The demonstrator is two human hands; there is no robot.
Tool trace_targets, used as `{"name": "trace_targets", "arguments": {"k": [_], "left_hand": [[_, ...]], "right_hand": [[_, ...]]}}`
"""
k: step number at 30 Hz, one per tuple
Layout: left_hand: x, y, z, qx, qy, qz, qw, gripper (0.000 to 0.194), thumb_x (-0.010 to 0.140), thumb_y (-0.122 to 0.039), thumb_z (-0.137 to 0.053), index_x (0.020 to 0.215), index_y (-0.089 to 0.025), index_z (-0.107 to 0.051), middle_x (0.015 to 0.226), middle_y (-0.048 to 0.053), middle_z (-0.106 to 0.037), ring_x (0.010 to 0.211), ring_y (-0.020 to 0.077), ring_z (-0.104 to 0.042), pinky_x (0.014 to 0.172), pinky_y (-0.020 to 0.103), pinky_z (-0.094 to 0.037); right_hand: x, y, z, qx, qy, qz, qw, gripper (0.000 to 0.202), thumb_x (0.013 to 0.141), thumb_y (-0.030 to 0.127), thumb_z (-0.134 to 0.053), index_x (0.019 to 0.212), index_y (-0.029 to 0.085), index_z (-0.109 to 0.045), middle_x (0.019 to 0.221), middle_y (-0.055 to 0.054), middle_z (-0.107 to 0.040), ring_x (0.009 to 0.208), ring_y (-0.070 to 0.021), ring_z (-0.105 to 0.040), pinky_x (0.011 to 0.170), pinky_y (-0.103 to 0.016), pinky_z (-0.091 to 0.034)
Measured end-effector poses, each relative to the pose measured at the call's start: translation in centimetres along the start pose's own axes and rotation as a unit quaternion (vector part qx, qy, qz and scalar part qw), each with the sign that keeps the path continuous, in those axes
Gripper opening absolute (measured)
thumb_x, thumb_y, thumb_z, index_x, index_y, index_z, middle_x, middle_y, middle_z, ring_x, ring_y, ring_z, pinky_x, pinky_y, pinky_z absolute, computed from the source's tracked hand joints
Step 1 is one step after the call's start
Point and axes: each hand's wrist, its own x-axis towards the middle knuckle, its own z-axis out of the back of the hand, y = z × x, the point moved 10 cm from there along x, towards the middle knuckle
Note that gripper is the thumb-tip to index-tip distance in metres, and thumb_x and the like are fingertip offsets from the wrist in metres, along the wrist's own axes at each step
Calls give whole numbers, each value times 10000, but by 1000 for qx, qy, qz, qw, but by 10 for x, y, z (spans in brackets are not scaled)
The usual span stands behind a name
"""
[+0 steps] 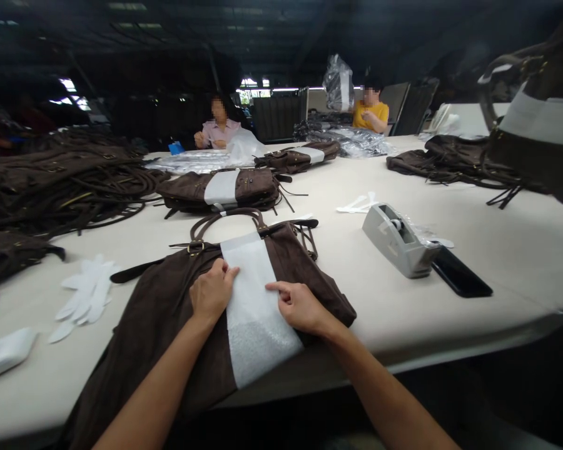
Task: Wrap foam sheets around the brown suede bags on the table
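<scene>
A dark brown bag point(169, 312) lies at the table's front edge, its handles pointing away from me. Around its middle runs a white foam wrap point(251, 281). My left hand point(212, 290) is on the wrap's left edge, fingers curled with the thumb against them; whether anything thin is pinched there is too small to tell. At the wrap's right side rests my right hand point(300, 305), its index finger stretched over the white surface and the other fingers curled under. The lower part of the wrap looks rougher than the upper part.
A grey tape dispenser point(398, 240) and black phone point(462, 272) are at right. White gloves point(87, 290) lie left, near a white packet point(7, 353). Brown bags point(60, 181) pile up behind them. Another wrapped bag point(223, 187) lies ahead. Two people sit across the table.
</scene>
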Motion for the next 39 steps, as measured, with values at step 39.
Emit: {"name": "trace_targets", "arguments": {"k": [39], "left_hand": [[-51, -80, -36, 157, -24, -266, 951, 670, 932, -433, -342, 1453, -11, -341, 1507, 314, -282, 1427, 405, -244, 1127, 557, -220]], "right_hand": [[-48, 52, 22, -220, -18, 144, 965, 204, 901, 200, -556, 988, 227, -738, 1006, -26, -742, 963, -176, -675, 908, -265, -487]]}}
